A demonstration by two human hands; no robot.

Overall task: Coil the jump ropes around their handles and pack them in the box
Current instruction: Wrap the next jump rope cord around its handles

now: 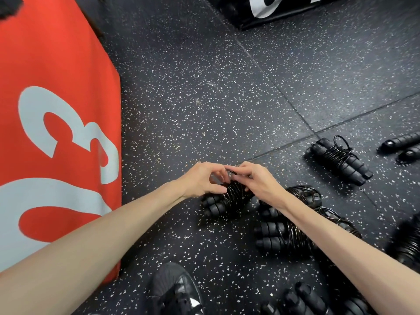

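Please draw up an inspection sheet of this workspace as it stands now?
Surface: black speckled rubber floor, seams between tiles.
Job's things: jump rope in hand, cord coiled round its handles; coiled rope far right; more coiled ropes beside the right forearm; box not seen.
Clutter: loose handles at right edge.
Grippers: left hand holds the bundle; right hand pinches the cord end at its top.
Cables: nothing seen.
Surroundings: red block with number 3; black pad; black shoe.

red pad [56, 110], black shoe [175, 289], speckled floor [204, 87]
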